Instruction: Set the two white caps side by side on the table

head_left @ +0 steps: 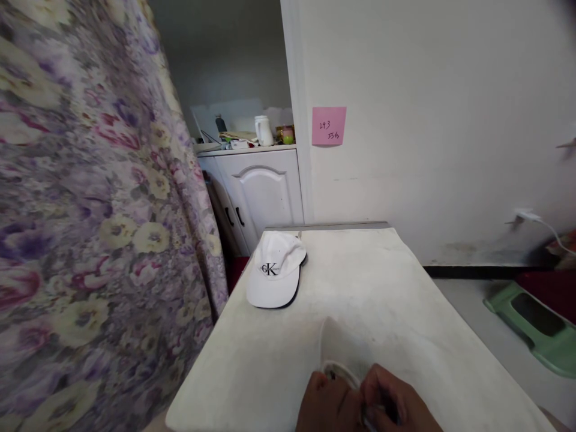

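Both my hands are low at the front edge of the white table [405, 300]. My left hand [326, 402] and my right hand [396, 405] are closed together on a small white item [339, 354] that rises between them; I cannot make out what it is. A white cap with a black logo [275, 270] lies further back on the table's left side, apart from both hands.
A purple flowered curtain [90, 228] hangs along the left. A pink sticky note [329, 125] is on the wall behind the table. A white cabinet [258, 192] with a jug and jars stands behind. A green plastic stool [535, 327] is on the floor at right.
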Demonstrator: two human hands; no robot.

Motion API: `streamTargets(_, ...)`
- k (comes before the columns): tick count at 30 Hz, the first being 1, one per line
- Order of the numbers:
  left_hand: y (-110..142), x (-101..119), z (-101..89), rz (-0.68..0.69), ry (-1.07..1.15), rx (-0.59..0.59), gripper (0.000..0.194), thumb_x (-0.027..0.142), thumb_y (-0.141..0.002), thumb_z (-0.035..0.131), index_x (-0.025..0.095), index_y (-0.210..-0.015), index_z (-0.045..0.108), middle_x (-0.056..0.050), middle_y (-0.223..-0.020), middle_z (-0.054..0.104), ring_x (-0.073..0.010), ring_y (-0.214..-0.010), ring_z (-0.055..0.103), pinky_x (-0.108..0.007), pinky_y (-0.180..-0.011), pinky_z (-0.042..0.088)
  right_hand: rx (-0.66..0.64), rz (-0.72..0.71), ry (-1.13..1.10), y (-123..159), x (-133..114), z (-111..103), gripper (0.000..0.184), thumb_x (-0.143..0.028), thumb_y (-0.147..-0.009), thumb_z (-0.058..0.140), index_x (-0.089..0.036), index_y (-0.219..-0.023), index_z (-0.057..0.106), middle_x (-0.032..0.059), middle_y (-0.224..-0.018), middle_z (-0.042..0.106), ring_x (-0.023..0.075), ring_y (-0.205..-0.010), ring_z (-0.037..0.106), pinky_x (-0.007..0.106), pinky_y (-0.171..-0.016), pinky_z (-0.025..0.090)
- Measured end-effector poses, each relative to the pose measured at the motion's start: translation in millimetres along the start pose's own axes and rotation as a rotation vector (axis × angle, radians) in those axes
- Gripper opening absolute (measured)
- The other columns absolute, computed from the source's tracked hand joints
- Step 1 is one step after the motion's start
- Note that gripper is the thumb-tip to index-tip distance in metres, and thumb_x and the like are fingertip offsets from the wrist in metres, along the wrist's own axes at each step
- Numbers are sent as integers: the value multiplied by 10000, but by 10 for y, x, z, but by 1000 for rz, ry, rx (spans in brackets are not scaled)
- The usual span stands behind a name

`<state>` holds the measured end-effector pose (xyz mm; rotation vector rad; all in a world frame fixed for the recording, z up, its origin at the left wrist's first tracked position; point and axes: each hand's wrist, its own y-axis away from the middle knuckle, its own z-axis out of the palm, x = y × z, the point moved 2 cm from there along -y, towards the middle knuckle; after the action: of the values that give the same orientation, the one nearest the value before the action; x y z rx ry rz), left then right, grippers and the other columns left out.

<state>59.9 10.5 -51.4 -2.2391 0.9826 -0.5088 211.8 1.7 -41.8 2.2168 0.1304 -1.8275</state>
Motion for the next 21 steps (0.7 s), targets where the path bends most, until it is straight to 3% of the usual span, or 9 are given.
streamTargets(5,-44,-34,-107,-50,103,-50,291,487,-943,501,230,-842,590,43,-681,656,-146,-602,581,-323,-581,329,-61,29,-48,55,-157,-105,158,-371,-777,585,-231,-775,513,-12,-739,528,209,-736,522,338,-703,401)
streamTargets(9,11,-72,-101,-133,219,-17,508,634,-958,290,248,-845,601,31,-684,636,-155,-591,548,-313,-572,314,-177,4,-208,90,-170,-181,273,-464,-769,661,-223,-868,578,11,-826,585,217,-811,548,333,-750,400)
streamTargets(14,93,-85,-11,-173,256,30,624,693,-934,190,251,-803,611,27,-635,599,-161,-547,488,-317,-553,291,-232,-4,-226,24,-51,-124,393,-568,-720,690,-213,-750,527,-42,-672,461,152,-646,410,281,-611,298)
streamTargets(17,114,-83,-1,-103,243,-60,636,637,-967,140,237,-825,614,17,-655,637,-156,-575,530,-319,-580,325,-203,12,-216,-16,-6,-74,435,-601,-699,691,-216,-700,489,-58,-630,415,132,-605,343,271,-571,239)
streamTargets(19,136,-91,30,-92,213,-197,529,589,-983,270,225,-854,631,1,-701,677,-160,-617,567,-319,-615,349,-185,38,-218,-33,36,-48,425,-573,-683,711,-218,-675,478,-60,-618,412,126,-590,335,266,-561,230)
streamTargets(21,155,-107,81,-132,183,-335,323,506,-920,530,217,-852,657,-9,-729,699,-168,-633,574,-319,-636,358,-165,58,-220,-46,86,-30,399,-525,-674,731,-221,-662,473,-60,-612,420,125,-585,345,262,-559,240)
